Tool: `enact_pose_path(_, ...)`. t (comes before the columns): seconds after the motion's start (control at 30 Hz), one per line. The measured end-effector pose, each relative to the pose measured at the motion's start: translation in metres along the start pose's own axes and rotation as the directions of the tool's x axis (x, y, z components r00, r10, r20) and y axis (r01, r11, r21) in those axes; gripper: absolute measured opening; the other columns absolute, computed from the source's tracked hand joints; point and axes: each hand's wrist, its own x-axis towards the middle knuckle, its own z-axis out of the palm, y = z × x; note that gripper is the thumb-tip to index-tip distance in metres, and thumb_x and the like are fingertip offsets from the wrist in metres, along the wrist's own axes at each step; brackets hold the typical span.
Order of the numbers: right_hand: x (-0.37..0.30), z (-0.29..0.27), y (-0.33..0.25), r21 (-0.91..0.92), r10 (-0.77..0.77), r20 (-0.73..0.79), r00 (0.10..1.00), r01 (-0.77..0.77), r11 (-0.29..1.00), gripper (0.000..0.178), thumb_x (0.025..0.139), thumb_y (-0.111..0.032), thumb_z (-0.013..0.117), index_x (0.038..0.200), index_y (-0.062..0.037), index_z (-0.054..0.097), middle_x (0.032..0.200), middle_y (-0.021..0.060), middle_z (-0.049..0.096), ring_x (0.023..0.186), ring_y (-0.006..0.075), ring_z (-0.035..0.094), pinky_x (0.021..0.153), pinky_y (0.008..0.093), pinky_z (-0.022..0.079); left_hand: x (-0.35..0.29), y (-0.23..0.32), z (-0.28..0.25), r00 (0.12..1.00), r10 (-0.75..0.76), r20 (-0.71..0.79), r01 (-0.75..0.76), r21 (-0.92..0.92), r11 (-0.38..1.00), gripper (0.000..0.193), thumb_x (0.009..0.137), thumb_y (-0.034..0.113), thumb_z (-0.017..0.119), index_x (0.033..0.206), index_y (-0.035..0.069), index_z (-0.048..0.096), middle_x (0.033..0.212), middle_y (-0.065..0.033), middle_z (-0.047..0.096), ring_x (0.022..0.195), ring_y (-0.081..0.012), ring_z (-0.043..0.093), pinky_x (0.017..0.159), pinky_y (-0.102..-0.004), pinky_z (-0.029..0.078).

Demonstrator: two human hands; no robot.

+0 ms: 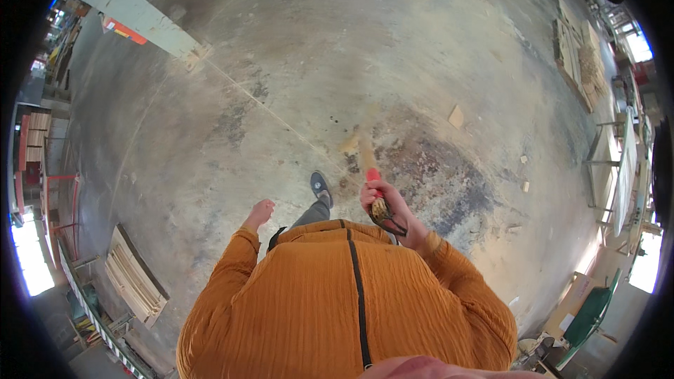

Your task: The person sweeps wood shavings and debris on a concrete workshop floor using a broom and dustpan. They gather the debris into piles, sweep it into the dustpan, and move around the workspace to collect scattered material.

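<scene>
My right hand (385, 198) is closed round a hand tool (374, 174) in front of my waist. The tool has a red part above my fingers, a mottled yellow-and-dark lower end and a dark loop hanging by my wrist. Its far end is a tan, blurred stretch pointing away from me over the floor, so its exact kind does not show. My left hand (262, 213) hangs at my left side, apart from the tool, its fingers curled in with nothing visible in them. One grey shoe (320, 186) shows ahead of me on the floor.
The concrete floor (295, 63) bears dark stains and a small wood piece (456, 116). A pale post (133, 10) stands far left. Stacked wood strips (133, 277) lie at near left, a wood pallet (577, 56) at far right. Racks and a green board (588, 317) line the right.
</scene>
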Motion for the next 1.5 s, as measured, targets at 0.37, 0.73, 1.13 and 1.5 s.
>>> enact_pose_path(0.37, 0.255, 0.056, -0.079, -0.831, -0.112, -0.003, 0.994, 0.059, 0.553, 0.011, 0.073, -0.007, 0.055, 0.068, 0.0016, 0.051, 0.057, 0.0075, 0.051, 0.044, 0.0134, 0.050, 0.039, 0.0244, 0.040, 0.061, 0.031, -0.075, 0.996, 0.078, -0.033, -0.072, 0.147, 0.986, 0.025, 0.080, 0.023, 0.048, 0.097, 0.009, 0.058, 0.086, -0.0115, 0.062, 0.078, -0.0243, 0.060, 0.070, -0.0331, 0.047)
enact_pose_path(0.73, -0.007, -0.148, -0.352, -0.449, -0.615, -0.337, 0.713, 0.452, 0.771, 0.009, 0.079, -0.015, 0.052, 0.080, -0.0060, 0.050, 0.055, 0.0019, 0.047, 0.043, 0.0123, 0.046, 0.039, 0.0234, 0.040, 0.110, 0.182, -0.029, 0.978, 0.173, 0.117, -0.205, 0.380, 0.902, 0.029, 0.081, 0.024, 0.047, 0.101, 0.006, 0.056, 0.081, -0.0092, 0.060, 0.066, -0.0173, 0.059, 0.064, -0.0302, 0.047)
enact_pose_path(1.13, -0.059, -0.059, -0.457, 0.082, -0.843, -0.423, 0.331, 0.941, 0.328, 0.009, 0.075, -0.005, 0.052, 0.069, -0.0068, 0.045, 0.061, 0.0053, 0.050, 0.057, 0.0189, 0.052, 0.056, 0.0307, 0.047, 0.211, 0.385, 0.031, 0.948, 0.268, 0.172, -0.311, 0.319, 0.896, 0.027, 0.084, 0.026, 0.046, 0.100, 0.007, 0.056, 0.087, -0.0131, 0.061, 0.080, -0.0255, 0.059, 0.071, -0.0337, 0.046)
enact_pose_path(1.5, 0.046, 0.203, -0.393, 0.071, -0.082, 0.173, 0.981, 0.071, 0.995, 0.011, 0.078, -0.003, 0.051, 0.083, -0.0060, 0.042, 0.070, 0.0045, 0.047, 0.058, 0.0112, 0.047, 0.050, 0.0242, 0.042, 0.269, 0.394, -0.014, 0.983, 0.105, 0.151, -0.152, 0.347, 0.925, 0.027, 0.081, 0.025, 0.046, 0.097, 0.006, 0.058, 0.089, -0.0143, 0.062, 0.083, -0.0279, 0.059, 0.072, -0.0338, 0.046)
